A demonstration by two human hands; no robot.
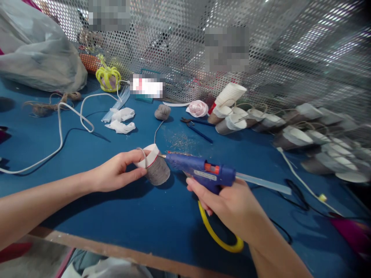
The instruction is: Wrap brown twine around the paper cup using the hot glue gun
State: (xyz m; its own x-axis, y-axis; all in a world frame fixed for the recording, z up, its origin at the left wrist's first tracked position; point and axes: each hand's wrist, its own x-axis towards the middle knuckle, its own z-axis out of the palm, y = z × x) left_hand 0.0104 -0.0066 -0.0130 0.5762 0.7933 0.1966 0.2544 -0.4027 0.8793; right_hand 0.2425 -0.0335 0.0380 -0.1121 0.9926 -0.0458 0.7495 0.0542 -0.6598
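Note:
My left hand (124, 170) grips a white paper cup (149, 156) by its rim, fingers and thumb closed on it. Grey yarn (159, 172) wraps the cup's lower part, and a strand runs up to a small yarn ball (162, 112). The cup lies tilted, a thin red line showing beside the yarn's edge. In my right hand (223, 197) is a blue hot glue gun (197, 168) with a clear glue stick (263, 182) out of its back. Its metal nozzle is at the cup where the yarn meets the bare paper; exact contact is unclear.
Blue-handled pliers (197, 127) lie beyond the glue gun. Several yarn-wrapped cups (232, 123) stand at right, near a pink rose (198, 108). A yellow loop (220, 239) shows below my right hand. White cable (60, 127) crosses the left; perforated metal (179, 46) rises behind.

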